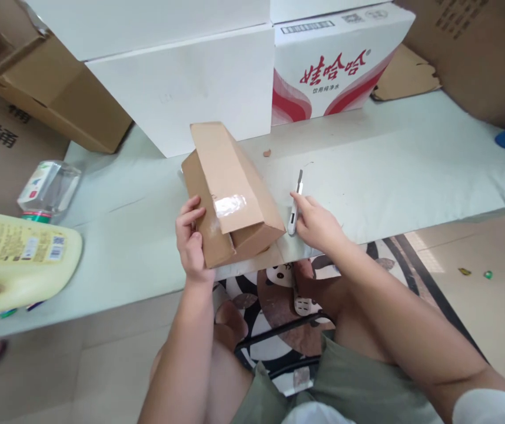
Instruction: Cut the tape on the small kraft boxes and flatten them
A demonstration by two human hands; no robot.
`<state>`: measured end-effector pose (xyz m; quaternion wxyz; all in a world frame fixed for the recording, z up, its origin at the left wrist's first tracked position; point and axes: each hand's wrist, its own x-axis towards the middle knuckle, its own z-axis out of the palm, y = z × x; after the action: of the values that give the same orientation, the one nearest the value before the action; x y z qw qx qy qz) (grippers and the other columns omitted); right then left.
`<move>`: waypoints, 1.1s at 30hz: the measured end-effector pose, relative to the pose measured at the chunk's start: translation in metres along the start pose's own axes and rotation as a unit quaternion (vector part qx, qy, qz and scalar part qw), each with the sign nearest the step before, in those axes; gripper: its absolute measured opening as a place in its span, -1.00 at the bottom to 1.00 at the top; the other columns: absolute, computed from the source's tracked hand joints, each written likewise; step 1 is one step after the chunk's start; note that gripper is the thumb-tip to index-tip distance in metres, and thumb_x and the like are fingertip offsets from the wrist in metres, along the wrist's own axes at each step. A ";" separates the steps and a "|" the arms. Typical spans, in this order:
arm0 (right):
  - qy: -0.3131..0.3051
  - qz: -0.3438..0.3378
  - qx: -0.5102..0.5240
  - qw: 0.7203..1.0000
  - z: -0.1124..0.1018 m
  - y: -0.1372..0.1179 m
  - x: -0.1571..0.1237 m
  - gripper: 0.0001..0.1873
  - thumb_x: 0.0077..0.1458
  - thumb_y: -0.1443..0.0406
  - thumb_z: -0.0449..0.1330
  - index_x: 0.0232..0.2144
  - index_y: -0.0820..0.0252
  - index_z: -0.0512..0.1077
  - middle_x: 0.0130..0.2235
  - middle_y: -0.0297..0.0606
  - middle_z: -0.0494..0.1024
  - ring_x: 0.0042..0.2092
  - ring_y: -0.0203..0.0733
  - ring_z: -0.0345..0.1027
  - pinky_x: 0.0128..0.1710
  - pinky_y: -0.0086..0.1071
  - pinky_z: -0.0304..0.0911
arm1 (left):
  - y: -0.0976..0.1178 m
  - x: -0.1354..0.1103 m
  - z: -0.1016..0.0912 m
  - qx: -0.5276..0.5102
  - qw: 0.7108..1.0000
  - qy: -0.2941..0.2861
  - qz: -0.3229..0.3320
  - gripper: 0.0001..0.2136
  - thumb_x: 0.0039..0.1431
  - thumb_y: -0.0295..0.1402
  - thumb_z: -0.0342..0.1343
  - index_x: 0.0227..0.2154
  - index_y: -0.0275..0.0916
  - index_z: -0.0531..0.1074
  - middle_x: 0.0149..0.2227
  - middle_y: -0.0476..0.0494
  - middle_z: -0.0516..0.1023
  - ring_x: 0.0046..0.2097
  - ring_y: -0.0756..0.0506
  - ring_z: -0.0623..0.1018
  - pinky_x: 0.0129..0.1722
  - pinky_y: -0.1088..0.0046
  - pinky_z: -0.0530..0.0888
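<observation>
The left hand (190,238) grips the left side of the cardboard box (241,171), which sits near the front edge of the table (376,159). The right hand (318,224) grasps the cutter (293,215) just beside it, blade pointing away from the body. Step in hand, as judged: opening the taped flap (217,159), apparently partly raised. The next move calls for a steady box and left fingers clear of the blade.

Head cam, facing forward-down. Close above left hand (192,238) and right hand (318,222); shorts (358,377) nearer than both, white boxes (217,82) beyond.
</observation>
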<state>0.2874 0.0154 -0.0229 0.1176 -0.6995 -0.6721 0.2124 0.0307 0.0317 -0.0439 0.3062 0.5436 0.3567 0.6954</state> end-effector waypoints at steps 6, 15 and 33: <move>0.017 0.042 0.001 0.999 0.003 -0.005 0.003 -0.26 0.21 0.28 0.06 0.44 0.08 0.22 0.42 0.13 0.20 0.16 0.27 0.49 0.07 0.15 0.49 | -0.005 0.010 -0.019 -0.045 0.965 0.085 -0.243 -0.59 0.08 0.08 0.22 -0.20 -0.12 0.57 -0.04 -0.16 0.63 0.01 -0.23 0.60 -0.11 0.30 0.53; 0.108 0.010 0.012 0.994 0.024 0.013 0.010 -0.25 0.12 0.20 0.19 0.36 0.23 0.30 0.33 0.20 0.30 0.32 0.41 0.27 0.19 0.30 0.38 | 0.002 0.012 -0.022 -0.016 0.964 0.091 -0.249 -0.56 -0.11 -0.08 0.46 -0.18 -0.15 0.54 -0.23 -0.08 0.62 -0.23 -0.09 0.59 -0.21 0.42 0.51; 0.077 -0.095 0.441 0.889 0.016 -0.001 0.001 -0.58 0.10 0.15 0.22 0.02 0.09 0.44 0.01 -0.11 0.63 0.14 0.07 0.48 0.19 0.02 0.41 | -0.011 0.008 -0.029 0.047 0.972 0.057 -0.222 -0.18 -0.18 0.25 0.43 0.09 -0.11 0.44 0.12 -0.33 0.60 0.14 -0.34 0.61 0.15 0.08 0.53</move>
<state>0.2792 0.0147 -0.0365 0.4851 -0.5227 -0.5612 0.4200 0.0014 0.0393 -0.0534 0.4062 0.4240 0.5176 0.6223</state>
